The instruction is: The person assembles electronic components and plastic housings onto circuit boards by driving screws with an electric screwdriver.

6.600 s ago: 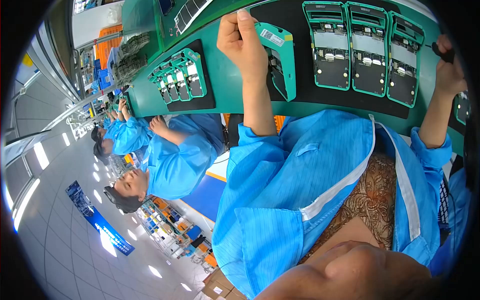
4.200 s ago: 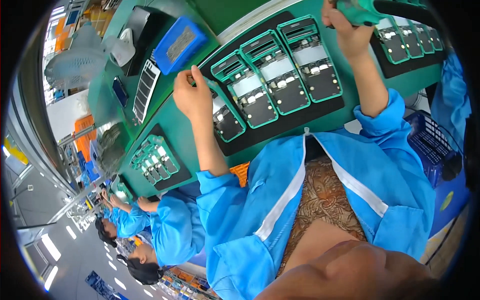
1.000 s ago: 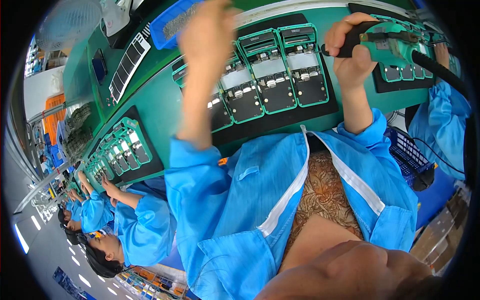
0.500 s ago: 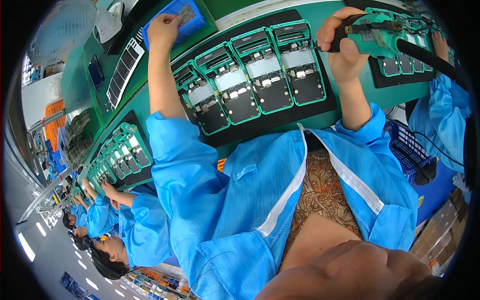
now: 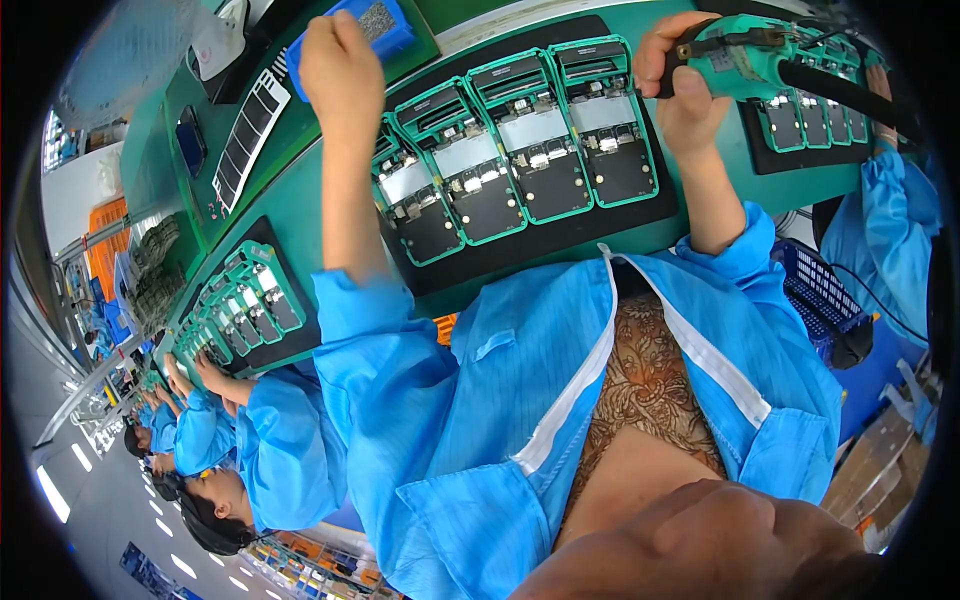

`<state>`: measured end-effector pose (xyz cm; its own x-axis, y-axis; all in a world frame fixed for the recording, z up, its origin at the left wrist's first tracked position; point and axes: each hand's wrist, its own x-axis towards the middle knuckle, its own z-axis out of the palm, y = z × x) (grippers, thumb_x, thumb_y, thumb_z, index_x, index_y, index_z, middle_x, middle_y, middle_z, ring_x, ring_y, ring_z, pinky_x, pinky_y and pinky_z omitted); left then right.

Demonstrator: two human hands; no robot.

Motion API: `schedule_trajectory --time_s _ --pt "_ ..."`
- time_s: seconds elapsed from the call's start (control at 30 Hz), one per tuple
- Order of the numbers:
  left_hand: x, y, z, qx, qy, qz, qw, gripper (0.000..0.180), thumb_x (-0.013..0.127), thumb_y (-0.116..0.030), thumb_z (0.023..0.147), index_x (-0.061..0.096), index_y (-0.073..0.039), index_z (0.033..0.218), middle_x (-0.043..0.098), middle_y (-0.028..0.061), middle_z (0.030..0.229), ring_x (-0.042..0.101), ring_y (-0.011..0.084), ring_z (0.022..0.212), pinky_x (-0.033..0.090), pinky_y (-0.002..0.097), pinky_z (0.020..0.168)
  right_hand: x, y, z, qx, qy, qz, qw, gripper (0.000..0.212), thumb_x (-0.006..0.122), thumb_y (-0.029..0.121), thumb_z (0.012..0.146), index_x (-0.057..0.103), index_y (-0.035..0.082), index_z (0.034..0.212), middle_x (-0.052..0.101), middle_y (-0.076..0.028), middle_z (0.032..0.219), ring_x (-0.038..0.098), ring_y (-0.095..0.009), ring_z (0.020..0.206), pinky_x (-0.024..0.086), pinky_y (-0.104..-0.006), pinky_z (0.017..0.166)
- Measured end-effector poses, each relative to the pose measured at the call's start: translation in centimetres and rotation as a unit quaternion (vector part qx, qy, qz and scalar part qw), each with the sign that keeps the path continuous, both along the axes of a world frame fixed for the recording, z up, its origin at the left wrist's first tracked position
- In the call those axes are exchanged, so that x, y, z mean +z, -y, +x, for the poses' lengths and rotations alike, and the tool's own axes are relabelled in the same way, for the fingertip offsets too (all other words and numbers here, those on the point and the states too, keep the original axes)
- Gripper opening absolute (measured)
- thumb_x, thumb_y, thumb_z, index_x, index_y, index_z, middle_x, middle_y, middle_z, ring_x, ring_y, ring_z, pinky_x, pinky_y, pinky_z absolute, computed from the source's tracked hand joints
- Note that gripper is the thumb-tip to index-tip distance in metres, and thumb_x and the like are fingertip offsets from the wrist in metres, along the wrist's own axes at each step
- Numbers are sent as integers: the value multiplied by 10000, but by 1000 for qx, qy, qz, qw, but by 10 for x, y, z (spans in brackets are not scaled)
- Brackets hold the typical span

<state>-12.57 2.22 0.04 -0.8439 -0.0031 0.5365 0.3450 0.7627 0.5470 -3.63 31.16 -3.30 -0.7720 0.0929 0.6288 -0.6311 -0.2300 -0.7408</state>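
Observation:
My left hand [image 5: 343, 78] is raised at the near side of a small blue bin [image 5: 399, 40] holding tiny metal pieces. Its fingers are curled closed, and whatever they hold is hidden. With my right hand [image 5: 690, 110] I grip a green and black power screwdriver [image 5: 745, 68], which trails a thick black hose or cable. The tool is held just right of a row of green-framed electronic units [image 5: 541, 150]. Those units, with black and silver parts inside, lie side by side on a black mat [image 5: 655, 207]. My left forearm hides the row's left end.
A white sheet with dark panels [image 5: 245, 145] and a dark phone-like device [image 5: 190, 140] lie on the green bench to the left. More framed units [image 5: 262, 290] stand near co-workers in blue. At right are a blue basket [image 5: 818, 290] and another person's sleeve [image 5: 890, 220].
My left hand has drawn back from over the blue bin, slightly to the right, with its fingers curled. My right hand and the screwdriver have barely shifted.

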Motion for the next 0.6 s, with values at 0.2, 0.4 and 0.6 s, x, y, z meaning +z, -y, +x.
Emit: schedule_trajectory --time_s 0.2,0.4,0.6 --pt "1 -45 86 -157 -38 -30 986 77 668 -68 827 612 -21 850 576 89 758 555 233 646 453 328 597 11 5 3 -18 23 7 1000 426 632 339 826 483 33 1081 497 -67 710 451 -137 568 396 -279 520" --pt "-28 -75 125 -260 -6 -22 965 96 683 -14 756 623 -30 830 593 107 756 604 298 715 488 380 608 55 43 25 58 -21 -74 995 653 563 645 824 497 68 1123 446 -21 660 392 -102 506 336 -256 474" --pt "-29 -78 128 -242 -15 3 970 137 732 -54 715 620 -43 793 579 81 716 593 277 669 472 373 580 58 56 29 78 -22 -73 994 717 551 698 805 488 53 1114 448 -13 650 393 -88 482 343 -241 452"
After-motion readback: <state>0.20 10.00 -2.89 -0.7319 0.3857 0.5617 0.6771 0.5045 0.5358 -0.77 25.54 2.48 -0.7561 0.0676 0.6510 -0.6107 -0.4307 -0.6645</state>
